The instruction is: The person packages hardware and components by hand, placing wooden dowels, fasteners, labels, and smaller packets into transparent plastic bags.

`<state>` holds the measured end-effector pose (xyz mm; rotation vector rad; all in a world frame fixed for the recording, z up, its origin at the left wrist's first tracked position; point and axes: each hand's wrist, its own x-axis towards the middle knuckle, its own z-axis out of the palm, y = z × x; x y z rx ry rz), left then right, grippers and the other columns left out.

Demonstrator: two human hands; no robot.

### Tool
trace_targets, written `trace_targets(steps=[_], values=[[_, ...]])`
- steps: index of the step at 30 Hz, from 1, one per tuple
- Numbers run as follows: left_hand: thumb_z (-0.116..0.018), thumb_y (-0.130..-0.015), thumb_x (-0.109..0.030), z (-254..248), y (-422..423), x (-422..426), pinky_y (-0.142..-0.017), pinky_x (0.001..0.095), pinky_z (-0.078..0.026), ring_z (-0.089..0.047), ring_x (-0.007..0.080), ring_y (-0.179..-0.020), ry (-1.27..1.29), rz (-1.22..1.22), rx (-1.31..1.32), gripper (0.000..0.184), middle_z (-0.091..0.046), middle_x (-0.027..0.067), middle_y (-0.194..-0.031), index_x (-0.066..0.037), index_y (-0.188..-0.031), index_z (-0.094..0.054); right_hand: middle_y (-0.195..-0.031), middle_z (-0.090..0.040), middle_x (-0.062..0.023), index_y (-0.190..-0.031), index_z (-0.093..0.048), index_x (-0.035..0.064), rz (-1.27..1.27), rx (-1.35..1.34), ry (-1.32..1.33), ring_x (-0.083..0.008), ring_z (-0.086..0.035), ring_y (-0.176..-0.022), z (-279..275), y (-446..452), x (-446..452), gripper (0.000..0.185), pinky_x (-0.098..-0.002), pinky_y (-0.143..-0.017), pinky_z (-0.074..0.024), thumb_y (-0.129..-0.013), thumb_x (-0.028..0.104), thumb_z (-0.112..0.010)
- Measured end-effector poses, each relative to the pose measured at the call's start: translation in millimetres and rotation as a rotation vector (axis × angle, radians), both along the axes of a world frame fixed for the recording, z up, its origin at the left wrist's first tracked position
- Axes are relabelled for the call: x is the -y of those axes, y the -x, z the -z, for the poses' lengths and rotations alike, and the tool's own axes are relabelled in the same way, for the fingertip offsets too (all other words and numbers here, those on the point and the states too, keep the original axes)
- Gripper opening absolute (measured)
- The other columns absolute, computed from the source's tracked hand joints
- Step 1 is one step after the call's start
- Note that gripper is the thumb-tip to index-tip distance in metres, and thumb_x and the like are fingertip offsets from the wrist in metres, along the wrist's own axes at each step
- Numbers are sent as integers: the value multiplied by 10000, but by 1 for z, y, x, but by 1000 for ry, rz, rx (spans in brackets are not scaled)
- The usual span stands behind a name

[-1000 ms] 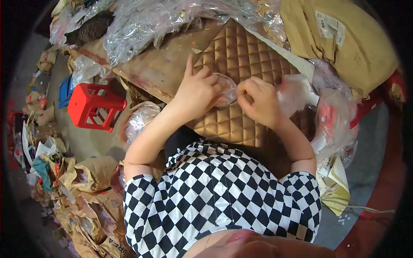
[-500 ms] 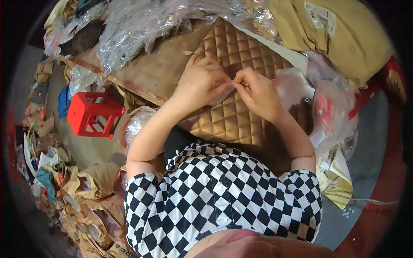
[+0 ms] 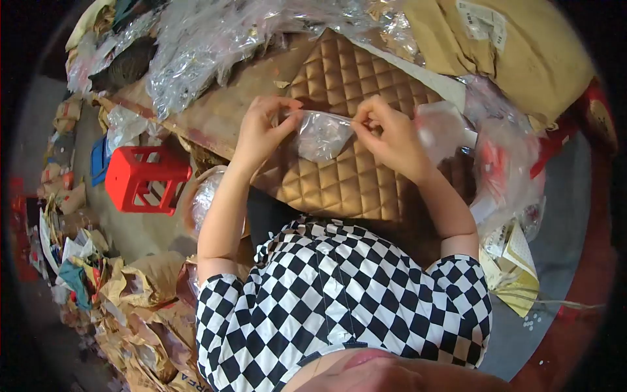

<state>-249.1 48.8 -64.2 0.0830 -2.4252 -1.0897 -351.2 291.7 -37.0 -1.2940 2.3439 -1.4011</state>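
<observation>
Between my hands a small clear plastic bag [image 3: 323, 138] is stretched by its top edge, above a brown quilted mat [image 3: 366, 179]. My left hand [image 3: 268, 123] pinches the bag's left top corner between thumb and fingers. At the right top corner, my right hand [image 3: 385, 134] pinches the same edge. The bag hangs down toward me; what it contains, if anything, I cannot make out.
A heap of clear plastic bags [image 3: 202, 49] lies along the far side. At the right are a large brown paper sack [image 3: 503, 65] and a bag with red contents [image 3: 499, 160]. A red stool [image 3: 147, 179] stands left, above crumpled paper sacks [image 3: 147, 281].
My left hand has moved left along the bag's top edge, away from my right hand. The edge is now drawn out straight and the bag is in plain view.
</observation>
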Motion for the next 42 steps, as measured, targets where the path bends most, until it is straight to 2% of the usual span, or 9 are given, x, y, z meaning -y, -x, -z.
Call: trace_targets(steps=[12, 18, 21, 24, 30, 32, 35, 39, 42], values=[[-737, -751, -166, -54, -17, -27, -1062, 502, -367, -606, 266, -1020, 555, 207, -237, 98, -675, 25, -950, -132, -839, -711, -831, -643, -14, -989, -561, 41, -245, 96, 111, -74, -616, -765, -45, 59, -21, 147, -223, -678, -484, -891, 63, -669], [-765, -747, -273, -11, -7, -34, -946, 433, -449, -612, 260, -937, 608, 566, 113, 199, -663, 31, -927, -136, -887, -731, -889, -695, -109, -1074, -655, 70, 500, -362, -390, -248, -681, -807, 64, 224, -15, 292, -356, -713, -518, -858, 267, -663], [-733, -841, -285, -21, 18, -25, -918, 372, -479, -647, 259, -915, -25, 590, 348, 287, -671, 79, -1056, -72, -1032, -712, -948, -690, -174, -981, -686, 61, 547, -378, -785, -328, -672, -889, 107, 268, -11, 337, -419, -752, -523, -899, 366, -568], [-689, -890, -385, 18, 63, -33, -891, 335, -506, -656, 234, -945, -872, 290, 296, 439, -674, 98, -1056, -50, -1169, -634, -904, -699, -128, -957, -698, 96, 503, -231, -375, -296, -676, -831, 80, 254, 6, 260, -404, -714, -517, -834, 321, -661], [-622, -951, -306, 39, 129, -19, -824, 366, -550, -670, 272, -972, -1525, 326, 297, 435, -653, 174, -1115, 0, -1243, -520, -923, -693, -103, -986, -703, 115, -151, -264, -308, -268, -656, -891, 0, 179, 62, 195, -373, -795, -502, -865, 254, -637], [-587, -973, -239, 44, 125, -20, -795, 368, -558, -674, 268, -974, -1396, 234, 323, 334, -654, 169, -1122, 3, -1199, -544, -954, -690, -94, -997, -709, 130, -197, -87, -378, -269, -644, -937, 15, 191, 73, 184, -376, -835, -495, -872, 233, -623], [-557, -983, -174, 67, 116, -17, -883, 366, -541, -646, 254, -1062, -1317, 278, 368, 269, -652, 130, -1156, 14, -1162, -628, -1024, -683, -77, -1009, -717, 161, 293, -829, -119, -305, -599, -1043, 103, 250, 99, 177, -419, -848, -503, -872, 220, -621], [-585, -966, -150, 36, 102, -15, -921, 369, -497, -598, 277, -1139, -650, 219, 262, 242, -605, 122, -1264, -9, -1139, -681, -1021, -686, -81, -1033, -703, 169, 269, -528, -439, -301, -612, -1022, 66, 252, 101, 190, -428, -829, -506, -871, 231, -626], [-628, -914, -113, 32, 96, -6, -1056, 416, -380, -455, 300, -1296, -160, 214, 27, 224, -560, 121, -1337, -93, -1113, -729, -941, -687, -127, -986, -697, 146, 227, -367, -32, -320, -656, -925, 35, 234, 90, 186, -466, -787, -519, -866, 220, -577]])
